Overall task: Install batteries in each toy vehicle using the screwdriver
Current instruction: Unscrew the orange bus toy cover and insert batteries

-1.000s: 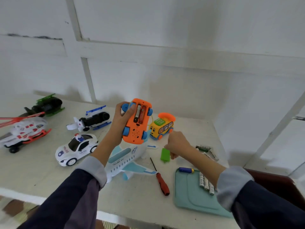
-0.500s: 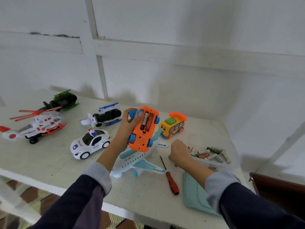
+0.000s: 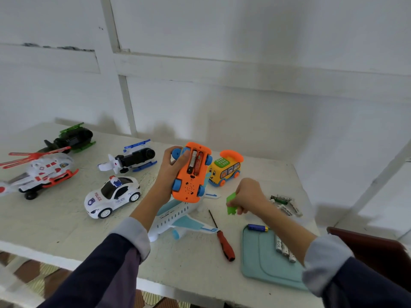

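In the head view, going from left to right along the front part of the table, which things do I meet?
Police car → airplane → screwdriver → tray

At frame centre the left hand (image 3: 171, 167) held the orange toy car (image 3: 190, 174) belly-up, batteries (image 3: 194, 163) exposed. Right of it, the right hand (image 3: 249, 195) pinched a green cover (image 3: 231, 203) above the desk (image 3: 66, 227).
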Motion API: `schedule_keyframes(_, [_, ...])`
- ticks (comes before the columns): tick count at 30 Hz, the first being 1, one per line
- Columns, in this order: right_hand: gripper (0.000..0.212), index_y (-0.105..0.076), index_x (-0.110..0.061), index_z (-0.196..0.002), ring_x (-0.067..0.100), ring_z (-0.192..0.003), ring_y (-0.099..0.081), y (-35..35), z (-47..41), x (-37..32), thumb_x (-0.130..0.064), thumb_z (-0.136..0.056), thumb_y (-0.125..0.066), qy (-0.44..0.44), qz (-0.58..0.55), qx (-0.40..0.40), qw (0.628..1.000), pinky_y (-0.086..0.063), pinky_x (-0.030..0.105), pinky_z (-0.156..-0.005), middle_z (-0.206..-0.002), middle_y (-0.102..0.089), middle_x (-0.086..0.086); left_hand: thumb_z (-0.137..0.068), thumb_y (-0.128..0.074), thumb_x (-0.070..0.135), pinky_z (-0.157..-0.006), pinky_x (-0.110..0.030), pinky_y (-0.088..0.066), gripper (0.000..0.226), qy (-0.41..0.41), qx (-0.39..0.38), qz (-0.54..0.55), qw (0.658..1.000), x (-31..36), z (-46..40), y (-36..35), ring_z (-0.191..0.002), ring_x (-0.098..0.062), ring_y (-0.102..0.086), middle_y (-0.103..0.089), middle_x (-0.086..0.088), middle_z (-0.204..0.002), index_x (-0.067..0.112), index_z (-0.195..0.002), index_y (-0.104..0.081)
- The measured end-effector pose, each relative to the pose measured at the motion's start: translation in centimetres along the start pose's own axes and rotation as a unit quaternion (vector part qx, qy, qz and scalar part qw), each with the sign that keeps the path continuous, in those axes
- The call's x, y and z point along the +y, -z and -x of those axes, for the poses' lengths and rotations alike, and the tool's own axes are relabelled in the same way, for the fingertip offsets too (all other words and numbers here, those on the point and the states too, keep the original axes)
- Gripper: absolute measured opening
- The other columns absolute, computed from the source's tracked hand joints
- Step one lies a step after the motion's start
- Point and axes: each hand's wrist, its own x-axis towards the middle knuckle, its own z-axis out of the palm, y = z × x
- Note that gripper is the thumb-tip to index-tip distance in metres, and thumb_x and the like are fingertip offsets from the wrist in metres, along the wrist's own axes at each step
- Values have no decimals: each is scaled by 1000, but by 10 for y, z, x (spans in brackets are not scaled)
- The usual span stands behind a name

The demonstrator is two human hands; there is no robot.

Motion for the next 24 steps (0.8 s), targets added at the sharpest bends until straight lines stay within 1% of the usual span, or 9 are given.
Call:
schedule_keyframes(4, [24,-53,-3,-74,4,-27,-43,52,20,-10,-5,-73,-77,19,-173,21,985,-37,15,-34,-48,-55,7,-84,-56,38,-56,-33,-58,36,-1,16,15,1000,-3,-5,-8,-66,-19,-69,-65,-10,-93,19,-111,-42])
schedule_keyframes(6, [22,-53,-3,-78,4,-27,-40,69,28,-16,-3,-75,-75,36,-254,19,966,-32,14,-32,-42,-52,3,-91,-54,35,-54,-33,-57,36,-2,20,35,999,-6,-7,-15,-65,-19,-69,-65,-12,-94,14,-116,-39])
schedule_keyframes(9, [18,-54,-2,-86,6,-30,-41,74,34,-24,0,-78,-71,62,-338,20,939,-33,16,-33,-45,-52,4,-83,-62,44,-56,-37,-57,51,11,-1,71,997,-11,-8,-30,-72,-24,-70,-67,-15,-98,13,-117,-38])
schedule_keyframes(10, [17,-55,-2,-88,7,-31,-43,72,36,-26,1,-79,-69,75,-358,22,930,-35,16,-34,-52,-54,7,-86,-59,41,-54,-35,-56,46,13,0,71,997,-14,-8,-35,-70,-22,-70,-68,-13,-95,13,-116,-38])
schedule_keyframes(12, [15,-55,-4,-87,9,-34,-47,63,41,-30,4,-81,-66,104,-395,23,913,-38,18,-36,-60,-54,9,-94,-49,32,-50,-30,-55,29,19,-4,79,997,-17,-8,-44,-63,-15,-70,-68,-4,-84,14,-114,-38])
schedule_keyframes(14, [14,-54,-5,-87,9,-36,-50,54,44,-31,4,-83,-64,118,-425,29,897,-40,19,-38,-58,-55,8,-97,-45,31,-48,-29,-55,23,33,-21,95,995,-20,-6,-51,-60,-15,-69,-71,1,-75,15,-112,-38])
schedule_keyframes(15, [13,-54,-5,-88,10,-37,-51,50,45,-32,3,-83,-63,119,-436,37,891,-41,19,-39,-56,-56,7,-96,-47,34,-49,-30,-55,26,34,-28,103,994,-19,-5,-54,-60,-16,-69,-71,0,-75,15,-112,-37])
schedule_keyframes(19, [11,-54,-3,-91,10,-40,-54,40,49,-33,1,-85,-63,120,-461,71,876,-45,19,-42,-57,-59,6,-69,-72,63,-64,-40,-58,75,34,-35,98,994,-21,-3,-62,-79,-26,-70,-71,-11,-100,16,-117,-40])
schedule_keyframes(24, [10,-54,-4,-89,10,-40,-54,40,52,-35,-2,-85,-63,113,-460,86,876,-49,21,-46,-55,-60,3,-86,-58,50,-59,-35,-57,46,19,-39,118,992,-25,-2,-69,-73,-21,-70,-71,-5,-92,18,-114,-40])
